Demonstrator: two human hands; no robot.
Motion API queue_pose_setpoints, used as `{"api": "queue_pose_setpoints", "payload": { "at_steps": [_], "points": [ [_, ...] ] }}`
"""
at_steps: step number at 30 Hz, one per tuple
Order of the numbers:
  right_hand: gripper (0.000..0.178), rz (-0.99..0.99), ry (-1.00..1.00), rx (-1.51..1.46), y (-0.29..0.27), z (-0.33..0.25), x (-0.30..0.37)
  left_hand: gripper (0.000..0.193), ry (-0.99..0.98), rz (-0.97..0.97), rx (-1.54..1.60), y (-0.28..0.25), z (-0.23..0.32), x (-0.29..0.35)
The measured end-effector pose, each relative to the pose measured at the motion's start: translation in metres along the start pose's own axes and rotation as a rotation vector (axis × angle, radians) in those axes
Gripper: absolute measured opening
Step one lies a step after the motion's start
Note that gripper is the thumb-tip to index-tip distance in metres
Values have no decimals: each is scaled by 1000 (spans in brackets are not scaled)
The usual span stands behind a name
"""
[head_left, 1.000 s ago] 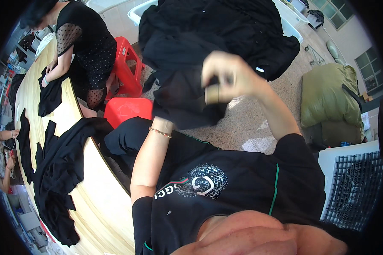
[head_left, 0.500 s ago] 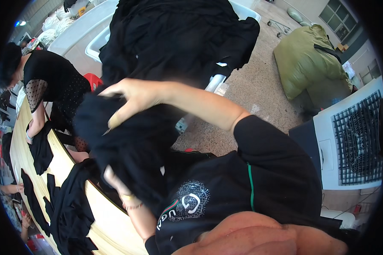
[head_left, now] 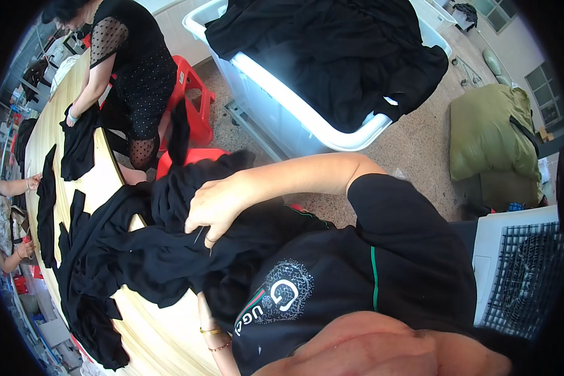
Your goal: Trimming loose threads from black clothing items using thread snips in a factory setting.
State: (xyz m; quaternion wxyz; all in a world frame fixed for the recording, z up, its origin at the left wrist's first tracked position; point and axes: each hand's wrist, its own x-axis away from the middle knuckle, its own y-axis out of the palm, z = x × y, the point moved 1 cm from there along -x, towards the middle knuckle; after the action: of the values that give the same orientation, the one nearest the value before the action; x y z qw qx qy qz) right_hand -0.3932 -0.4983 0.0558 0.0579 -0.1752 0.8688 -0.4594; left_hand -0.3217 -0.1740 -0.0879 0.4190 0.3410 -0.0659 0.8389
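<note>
gripping a black garment (head_left: 169, 250) over the tabletop (head_left: 163, 326), my right hand (head_left: 216, 207) pinches it; i cannot tell the left hand's grip, hidden under cloth.

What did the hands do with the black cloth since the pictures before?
The right hand brought the black garment down from up in the air by the white bin to the wooden table, and grips it still. The left hand is hidden under the cloth. The piled garments and the neighbour stayed put.
</note>
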Motion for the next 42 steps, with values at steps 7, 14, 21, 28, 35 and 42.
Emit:
{"api": "queue_pose_setpoints", "payload": {
  "at_steps": [7,14,21,28,35,42],
  "points": [
    [43,408,56,143,-70,45,66,19,135,-130,-1076,34,122,27],
    [60,950,859,930,-192,168,230,17,375,-221,-783,90,195,8],
    [86,1037,1304,755,-261,209,296,16,360,-371,-693,114,212,-11],
    [95,740,1499,970,-305,294,321,16,292,-261,-593,112,210,-14],
    [62,603,1662,853,-320,307,330,18,259,-321,-414,116,197,-15],
    [52,707,1547,756,-303,283,330,17,338,-313,-326,113,194,-4]
  ]
}}
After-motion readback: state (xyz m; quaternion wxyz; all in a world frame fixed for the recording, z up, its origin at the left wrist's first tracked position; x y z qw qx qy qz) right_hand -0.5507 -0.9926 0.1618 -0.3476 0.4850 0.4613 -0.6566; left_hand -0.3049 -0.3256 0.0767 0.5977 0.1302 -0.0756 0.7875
